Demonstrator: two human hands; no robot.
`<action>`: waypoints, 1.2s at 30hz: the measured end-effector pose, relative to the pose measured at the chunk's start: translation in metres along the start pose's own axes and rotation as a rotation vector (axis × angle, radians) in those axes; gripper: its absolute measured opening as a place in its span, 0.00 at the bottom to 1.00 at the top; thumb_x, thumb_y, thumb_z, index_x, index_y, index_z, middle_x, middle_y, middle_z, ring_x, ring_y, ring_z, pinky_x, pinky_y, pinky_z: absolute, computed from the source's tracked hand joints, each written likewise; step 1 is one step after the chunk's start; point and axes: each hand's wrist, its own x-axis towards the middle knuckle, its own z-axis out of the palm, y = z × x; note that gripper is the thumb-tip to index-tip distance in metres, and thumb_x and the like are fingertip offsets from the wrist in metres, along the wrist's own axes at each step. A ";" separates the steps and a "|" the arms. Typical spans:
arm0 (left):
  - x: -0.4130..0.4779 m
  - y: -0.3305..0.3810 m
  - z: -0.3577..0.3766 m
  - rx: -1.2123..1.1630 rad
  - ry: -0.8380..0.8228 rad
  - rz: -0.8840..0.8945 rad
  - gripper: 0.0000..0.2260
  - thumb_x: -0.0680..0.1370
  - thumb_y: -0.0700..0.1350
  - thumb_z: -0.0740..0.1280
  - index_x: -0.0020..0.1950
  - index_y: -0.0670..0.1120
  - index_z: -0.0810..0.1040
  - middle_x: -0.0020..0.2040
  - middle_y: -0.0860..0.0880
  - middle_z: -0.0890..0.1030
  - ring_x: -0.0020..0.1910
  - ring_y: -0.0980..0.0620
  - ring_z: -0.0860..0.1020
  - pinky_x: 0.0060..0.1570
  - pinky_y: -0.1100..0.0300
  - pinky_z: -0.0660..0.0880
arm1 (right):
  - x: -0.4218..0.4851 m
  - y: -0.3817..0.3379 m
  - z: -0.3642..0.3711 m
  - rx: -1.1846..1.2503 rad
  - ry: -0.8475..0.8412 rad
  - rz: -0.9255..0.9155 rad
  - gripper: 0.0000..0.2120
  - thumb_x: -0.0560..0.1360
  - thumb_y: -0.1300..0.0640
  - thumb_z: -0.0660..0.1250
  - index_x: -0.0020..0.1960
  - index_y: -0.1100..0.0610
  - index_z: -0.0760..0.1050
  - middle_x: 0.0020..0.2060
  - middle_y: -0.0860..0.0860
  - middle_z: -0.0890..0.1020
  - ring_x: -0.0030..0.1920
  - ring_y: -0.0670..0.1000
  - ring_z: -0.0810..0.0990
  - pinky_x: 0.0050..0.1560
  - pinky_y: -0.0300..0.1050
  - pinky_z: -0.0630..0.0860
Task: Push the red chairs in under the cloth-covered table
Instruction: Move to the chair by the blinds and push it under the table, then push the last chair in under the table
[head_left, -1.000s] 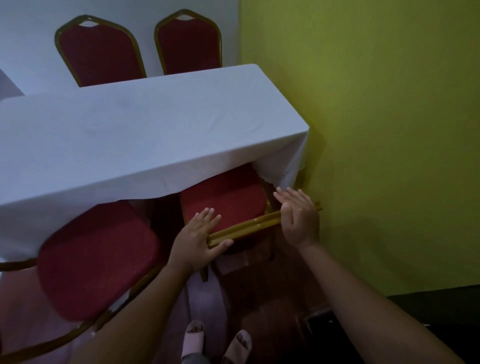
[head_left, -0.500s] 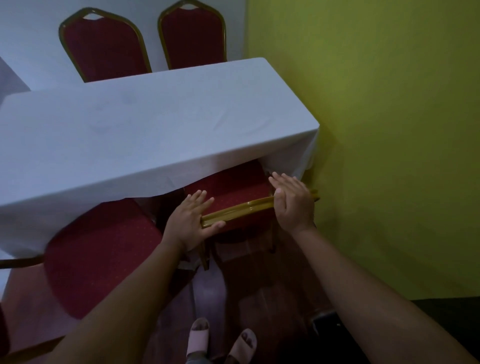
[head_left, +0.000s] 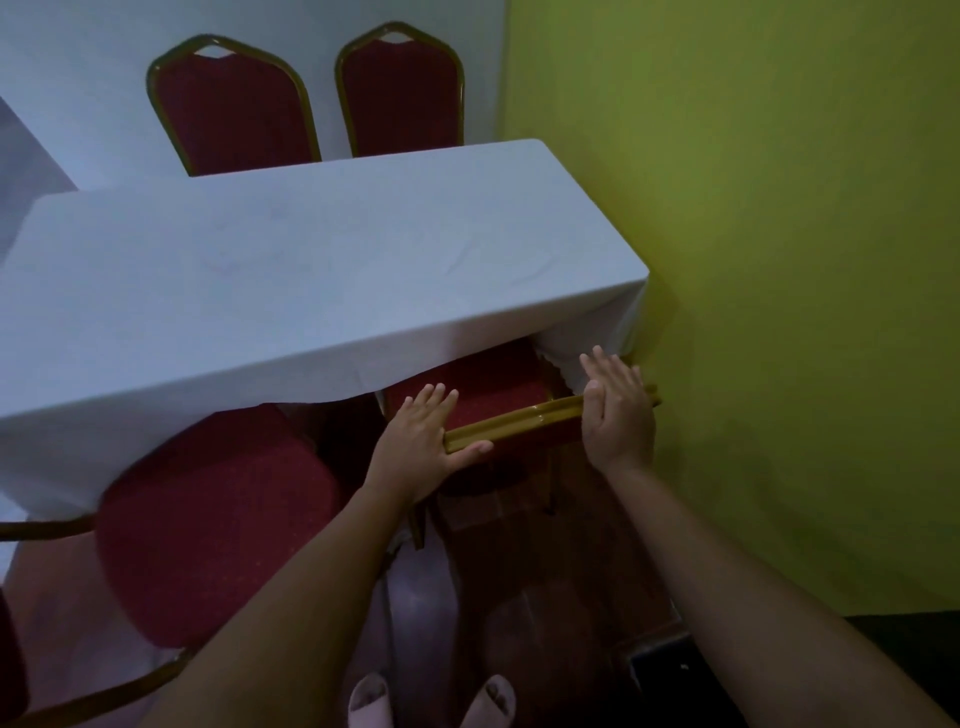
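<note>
Two hands on one chair's gold back rail (head_left: 519, 422) — my left hand (head_left: 423, 441) lies flat with its thumb hooked under, my right hand (head_left: 615, 415) open-palmed over it. Its seat (head_left: 483, 387) is mostly under the cloth-covered table (head_left: 291, 270); the left chair (head_left: 208, 519) sits largely out — undone.

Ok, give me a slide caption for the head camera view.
Both hands, left hand and right hand, press the gold chair back, seat partly under the white-clothed table.
</note>
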 end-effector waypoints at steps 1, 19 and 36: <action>-0.001 0.000 -0.001 -0.008 -0.008 -0.005 0.50 0.65 0.78 0.42 0.76 0.45 0.55 0.77 0.46 0.55 0.76 0.52 0.49 0.73 0.56 0.42 | -0.002 -0.003 0.000 0.003 0.009 0.027 0.27 0.78 0.51 0.44 0.67 0.60 0.72 0.68 0.57 0.72 0.71 0.57 0.67 0.73 0.52 0.55; -0.093 -0.124 -0.065 0.123 -0.151 -0.052 0.29 0.81 0.58 0.50 0.77 0.44 0.49 0.78 0.44 0.50 0.76 0.49 0.47 0.74 0.51 0.45 | -0.084 -0.119 0.032 -0.218 0.098 0.380 0.29 0.80 0.49 0.53 0.76 0.63 0.52 0.76 0.59 0.55 0.76 0.58 0.51 0.74 0.57 0.48; -0.193 -0.302 -0.144 0.247 -0.131 -0.268 0.26 0.82 0.53 0.50 0.77 0.44 0.49 0.78 0.44 0.51 0.76 0.47 0.49 0.73 0.48 0.47 | -0.125 -0.330 0.169 -0.418 -0.476 -0.020 0.27 0.81 0.50 0.48 0.77 0.59 0.50 0.77 0.55 0.51 0.77 0.56 0.46 0.75 0.56 0.43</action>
